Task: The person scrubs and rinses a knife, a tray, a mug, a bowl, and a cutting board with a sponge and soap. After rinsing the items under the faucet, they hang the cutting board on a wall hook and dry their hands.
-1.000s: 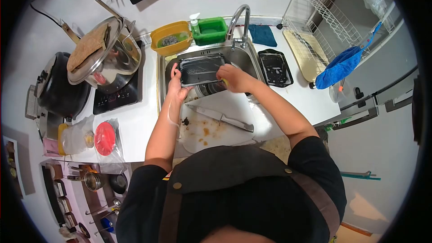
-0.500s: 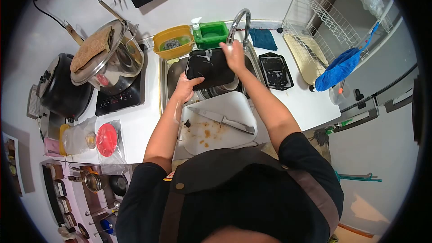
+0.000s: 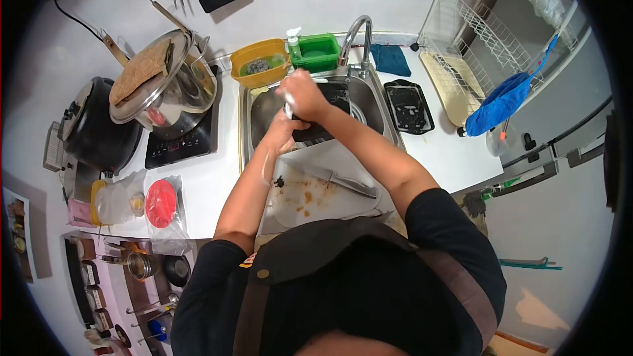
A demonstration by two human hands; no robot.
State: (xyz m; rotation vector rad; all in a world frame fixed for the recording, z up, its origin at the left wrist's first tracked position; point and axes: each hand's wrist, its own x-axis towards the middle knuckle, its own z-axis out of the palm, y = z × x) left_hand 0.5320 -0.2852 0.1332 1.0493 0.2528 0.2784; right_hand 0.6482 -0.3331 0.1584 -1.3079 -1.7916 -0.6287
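Observation:
Over the sink [image 3: 245,133] I hold a black rectangular tray [image 3: 337,97], partly covered by my arms. My left hand [image 3: 282,130] is closed on its near left edge, thumb on top. Smeared a little by motion, my right hand [image 3: 304,95] is closed at the tray's left side, just above my left hand. White suds or something white show under its fingers, and what it holds is hidden. Just in front of the sink lies a white cutting board [image 3: 283,207] with brown stains, and a kitchen knife [image 3: 343,181] rests across it.
A second soapy black tray [image 3: 407,107] lies right of the sink. Behind the sink stand a yellow basin [image 3: 244,79], a green tub [image 3: 323,62] and the faucet [image 3: 361,29]. Large pots [image 3: 99,125] and an induction cooker [image 3: 181,151] occupy the left; a wire rack [image 3: 488,33] stands right.
My right hand has moved left and down from the tray's far right corner to its left edge, near my left hand. The tray sits slightly lower and farther right.

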